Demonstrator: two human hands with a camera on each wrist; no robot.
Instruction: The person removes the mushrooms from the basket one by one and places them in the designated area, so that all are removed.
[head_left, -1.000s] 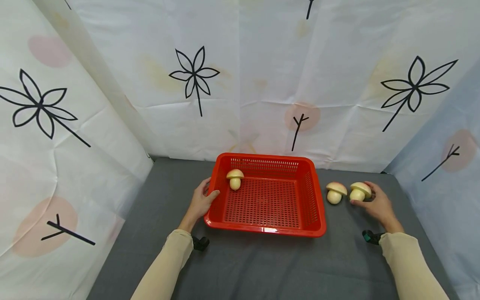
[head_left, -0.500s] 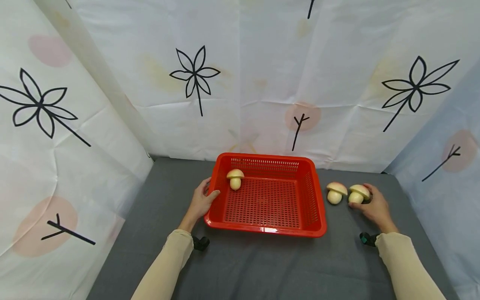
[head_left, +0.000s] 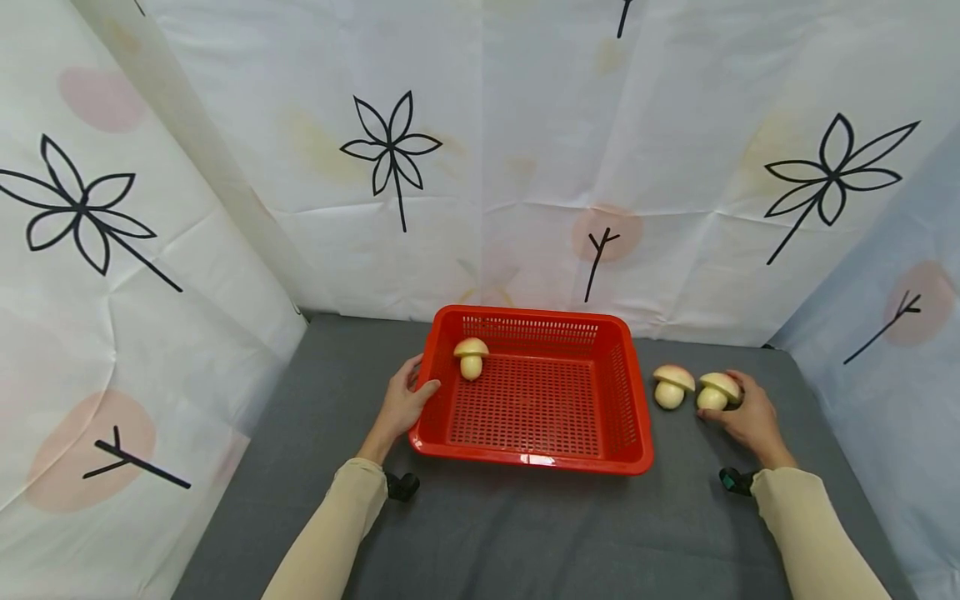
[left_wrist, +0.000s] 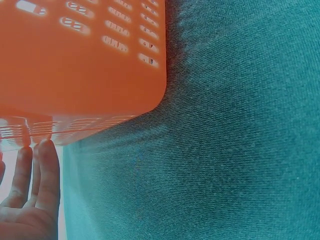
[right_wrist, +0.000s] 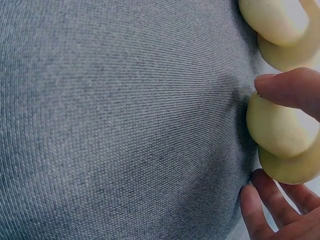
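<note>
One mushroom (head_left: 716, 392) is clasped in curled fingers (right_wrist: 254, 212) of the right hand (head_left: 752, 421), a grasp seemingly calling next for a lift, while the left hand (head_left: 401, 406) pinches the basket (head_left: 525, 457).

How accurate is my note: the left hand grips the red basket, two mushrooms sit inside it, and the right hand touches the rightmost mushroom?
One slip: the head view shows a single mushroom inside the red basket, not two. Otherwise it stands: the left hand grips the basket and the right hand touches the rightmost mushroom.
</note>
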